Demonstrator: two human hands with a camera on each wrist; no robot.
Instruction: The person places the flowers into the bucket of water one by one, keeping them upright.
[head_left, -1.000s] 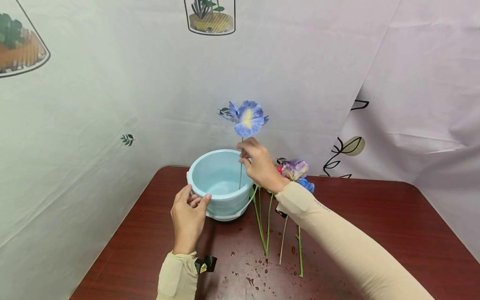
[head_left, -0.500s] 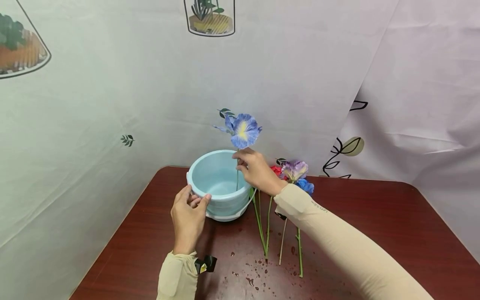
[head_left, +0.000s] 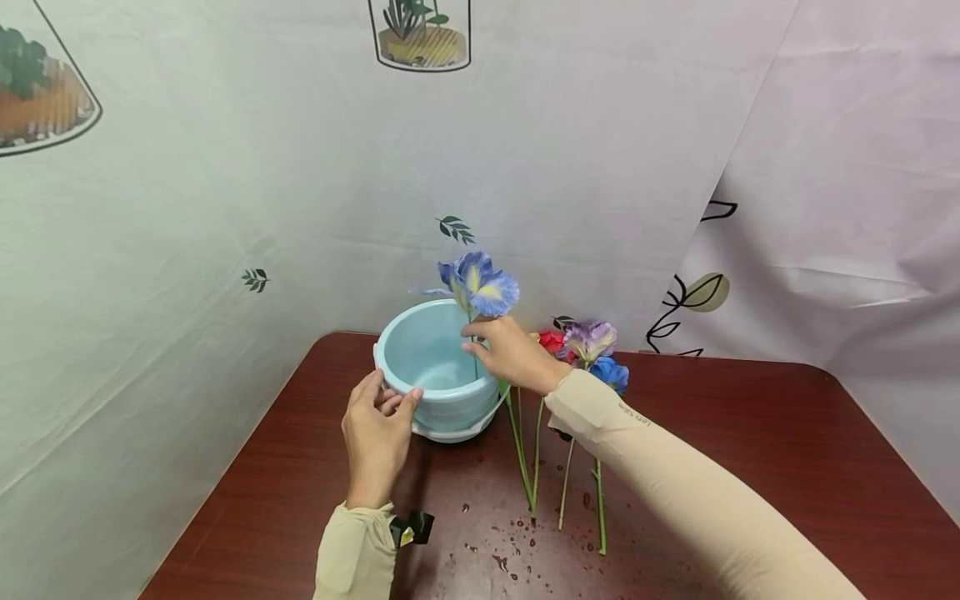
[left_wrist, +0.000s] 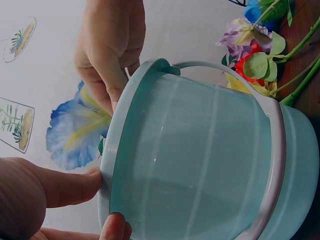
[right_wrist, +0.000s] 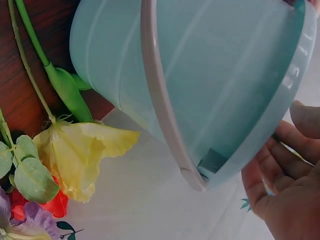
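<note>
A light blue bucket (head_left: 453, 410) stands at the back of the brown table, its pale handle (left_wrist: 276, 160) hanging down along the outside. My left hand (head_left: 378, 433) grips the near-left rim, the thumb and a finger showing at it in the left wrist view. Over the bucket's right side, my right hand (head_left: 513, 354) pinches the thin stem of a blue iris with a yellow centre (head_left: 480, 285). The bloom is just above the fingers, at about the height of the back rim, and the stem runs down into the bucket. Its lower end is hidden.
Right of the bucket lie several flowers: a yellow one (right_wrist: 75, 160), a red one (head_left: 551, 341), a purple one (head_left: 590, 340) and a blue one (head_left: 609, 375). Their green stems point towards me. Water drops (head_left: 501, 563) dot the table; a printed cloth (head_left: 315, 208) hangs behind.
My right hand has moved down and slightly left, lowering the iris further into the bucket; the bloom has turned a little. The left hand has stayed on the rim.
</note>
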